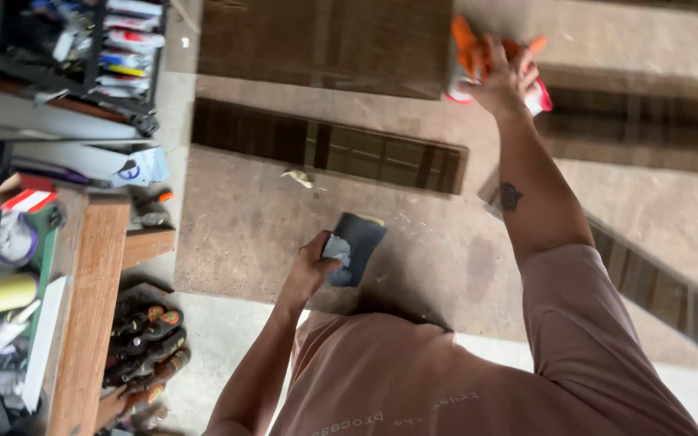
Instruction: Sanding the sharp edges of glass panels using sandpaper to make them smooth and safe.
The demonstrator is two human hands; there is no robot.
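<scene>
My left hand grips a dark grey folded sheet of sandpaper and holds it over a large brown board lying flat below me. My right hand is stretched far out to the upper right, its fingers closed on an orange and white bundle that looks like work gloves. Whether the bundle is lifted or still resting on the surface, I cannot tell. My pink shirt fills the bottom of the view.
A dark slatted wooden frame lies across the board; a dark panel lies beyond it, another slatted piece at right. A wooden bench edge, cluttered shelves and several bottles stand at left.
</scene>
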